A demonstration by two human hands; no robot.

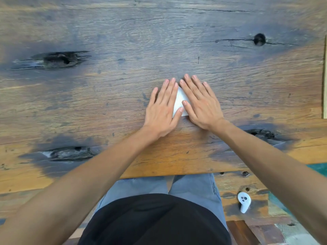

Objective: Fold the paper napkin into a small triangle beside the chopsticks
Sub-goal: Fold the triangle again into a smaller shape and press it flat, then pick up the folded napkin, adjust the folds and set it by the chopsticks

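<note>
A white paper napkin (180, 100), folded small, lies flat on the wooden table (123, 85) a little right of centre. My left hand (163, 106) lies palm down on the napkin's left side, fingers straight and spread. My right hand (201, 103) lies palm down on its right side. Both thumbs rest on the paper. Only a narrow wedge of napkin shows between the hands; the rest is hidden under them. No chopsticks are in view.
Dark knots and cracks mark the table (60, 58). Its near edge runs just below my forearms. A white hand controller (244, 201) lies on a lower wooden bench at the bottom right. A pale strip (324, 76) shows at the right edge.
</note>
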